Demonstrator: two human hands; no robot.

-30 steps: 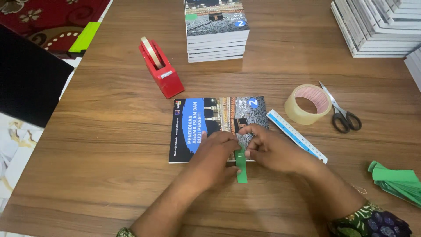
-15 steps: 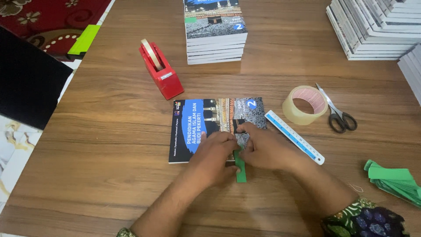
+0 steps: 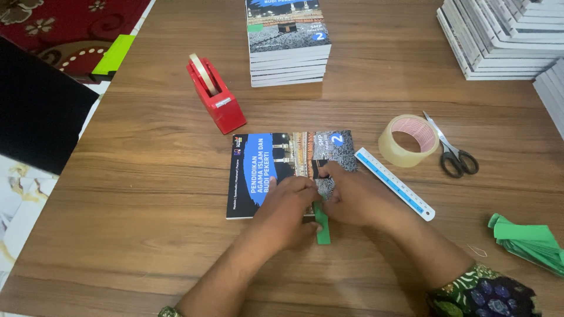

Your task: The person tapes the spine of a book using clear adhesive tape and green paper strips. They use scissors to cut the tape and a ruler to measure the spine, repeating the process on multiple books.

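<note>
Both hands meet at near edge of book (image 3: 276,170) on worktop (image 3: 147,176). Left hand (image 3: 288,205) and right hand (image 3: 352,196) pinch green strip (image 3: 322,226); strip's long axis points toward person.

A brown wood-grain tabletop (image 3: 147,176) fills the view under even light; a dark red flower-patterned carpet (image 3: 76,23) covers the floor beyond its left corner.
</note>
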